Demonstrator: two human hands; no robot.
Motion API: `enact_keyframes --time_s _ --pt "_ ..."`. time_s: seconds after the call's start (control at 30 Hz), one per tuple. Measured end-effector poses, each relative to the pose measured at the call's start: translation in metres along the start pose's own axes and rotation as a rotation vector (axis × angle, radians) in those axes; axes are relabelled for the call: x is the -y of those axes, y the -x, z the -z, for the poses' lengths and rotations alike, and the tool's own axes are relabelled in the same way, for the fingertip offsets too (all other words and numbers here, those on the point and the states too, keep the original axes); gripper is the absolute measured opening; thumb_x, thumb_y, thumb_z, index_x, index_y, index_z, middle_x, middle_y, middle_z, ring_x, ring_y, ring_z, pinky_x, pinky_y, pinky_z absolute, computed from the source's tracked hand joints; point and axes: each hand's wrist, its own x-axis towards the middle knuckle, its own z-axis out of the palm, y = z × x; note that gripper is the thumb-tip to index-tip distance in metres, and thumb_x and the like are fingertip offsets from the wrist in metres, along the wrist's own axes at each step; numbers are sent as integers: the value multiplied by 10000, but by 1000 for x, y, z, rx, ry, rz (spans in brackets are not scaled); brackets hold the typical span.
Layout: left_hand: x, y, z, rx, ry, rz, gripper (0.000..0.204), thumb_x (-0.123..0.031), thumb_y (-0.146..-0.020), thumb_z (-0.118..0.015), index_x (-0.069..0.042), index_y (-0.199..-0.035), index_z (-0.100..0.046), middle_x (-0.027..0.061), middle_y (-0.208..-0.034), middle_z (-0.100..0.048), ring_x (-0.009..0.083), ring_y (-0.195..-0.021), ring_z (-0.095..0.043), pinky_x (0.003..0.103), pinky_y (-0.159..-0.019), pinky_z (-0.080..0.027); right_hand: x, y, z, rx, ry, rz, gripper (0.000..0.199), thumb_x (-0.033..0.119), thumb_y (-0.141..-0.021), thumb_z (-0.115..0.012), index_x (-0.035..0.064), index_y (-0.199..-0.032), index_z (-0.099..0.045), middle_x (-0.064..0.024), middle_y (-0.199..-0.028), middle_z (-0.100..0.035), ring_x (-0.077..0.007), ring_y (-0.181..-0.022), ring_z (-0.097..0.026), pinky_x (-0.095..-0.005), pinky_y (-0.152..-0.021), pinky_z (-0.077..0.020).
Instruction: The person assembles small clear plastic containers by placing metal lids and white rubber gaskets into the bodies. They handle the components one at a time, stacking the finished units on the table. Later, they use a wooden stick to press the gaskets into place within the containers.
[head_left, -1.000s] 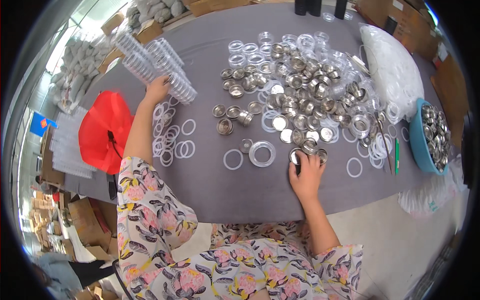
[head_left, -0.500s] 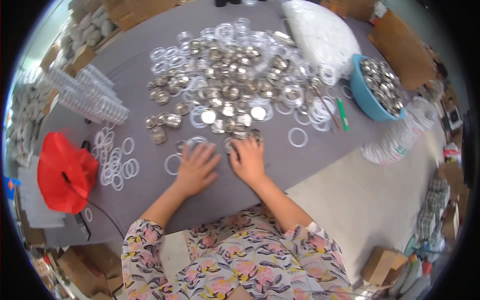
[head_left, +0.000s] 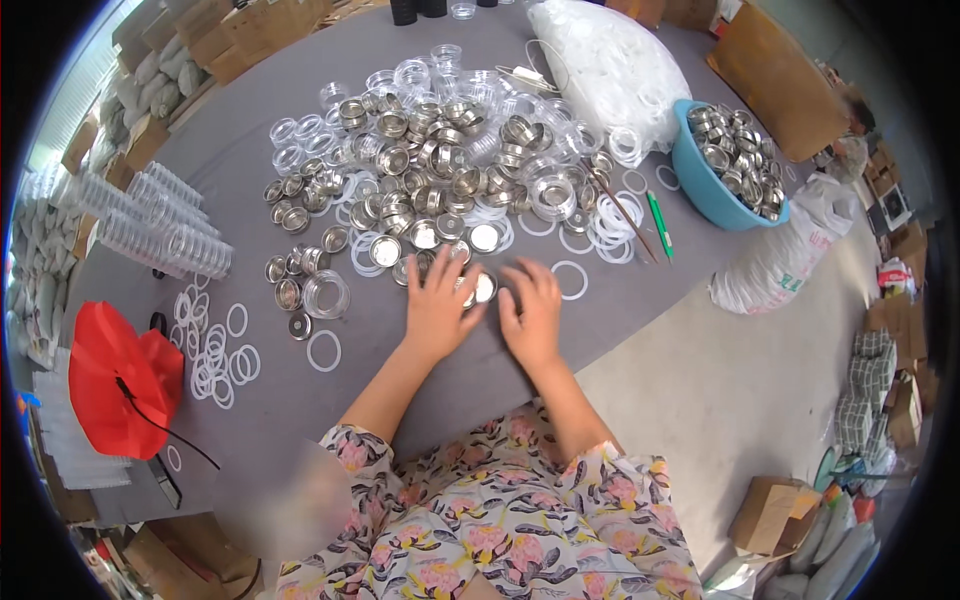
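My left hand [head_left: 438, 305] lies flat on the grey table [head_left: 380, 345], fingers spread, fingertips among small round metal tins. My right hand [head_left: 531, 314] lies flat just to its right. Between the two hands sits one shiny round tin [head_left: 483, 288], touched by my left thumb and my right forefinger; neither hand grips it. Beyond the fingers spreads a big heap of metal tins and clear lids [head_left: 430, 150]. A clear round lid [head_left: 326, 293] and a white ring [head_left: 323, 351] lie left of my left hand.
Stacks of clear plastic cups [head_left: 160, 225] and loose white rings [head_left: 215, 350] lie at the left, with a red cloth-like thing [head_left: 120, 385] near the edge. At the right are a blue bowl [head_left: 700, 195] of tins, a green pen [head_left: 657, 222], a white bag [head_left: 610, 60] and a sack [head_left: 775, 265].
My left hand came from the clear stacks at the left to the table's middle, beside my right hand. Both hands have edged together around one tin. The view has swung right.
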Motion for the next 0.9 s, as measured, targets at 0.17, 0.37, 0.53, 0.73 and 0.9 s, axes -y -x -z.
enact_keyframes --time_s 0.17,0.37,0.53,0.73,0.9 --pt "61 8 5 -37 -224 74 448 -212 -758 -657 -162 -1190 -550 120 -1278 -469 302 -1271 -374 655 -1036 -162 -33 -25 -6 -94 60 -53 439 166 -803 -610 91 -1225 -514 -184 -1339 -395 -393 -1278 -311 -515 -1056 -219" --pt "65 14 35 -83 -104 138 557 -286 -728 -694 -158 -1241 -521 168 -1335 -396 343 -1286 -335 638 -1048 -118 -51 -81 -22 -244 285 -72 497 229 -813 -601 137 -1287 -484 -198 -1384 -337 -428 -1305 -255 -578 -1054 -170" --pt "21 -22 10 -35 33 -13 850 -464 -617 -757 -180 -1347 -427 189 -1429 -276 371 -1337 -241 633 -1057 -91 -61 -99 -40 -277 330 -143 472 256 -804 -609 158 -1259 -531 -167 -1347 -406 -384 -1242 -344 -538 -1004 -256" --pt "11 -98 -4 61 90 -159 1088 -590 -492 -779 -203 -1408 -339 197 -1488 -174 381 -1390 -110 657 -1054 -64 -79 -115 -33 -377 254 -58 440 257 -773 -647 164 -1199 -585 -148 -1310 -443 -355 -1182 -406 -472 -990 -309" --pt "20 -116 -6 138 8 -105 1036 -669 -510 -729 -185 -1363 -396 206 -1439 -248 375 -1371 -158 657 -1053 -66 -71 -123 -31 -232 236 -77 444 234 -749 -674 222 -1185 -593 -160 -1257 -469 -341 -1155 -441 -478 -959 -347"
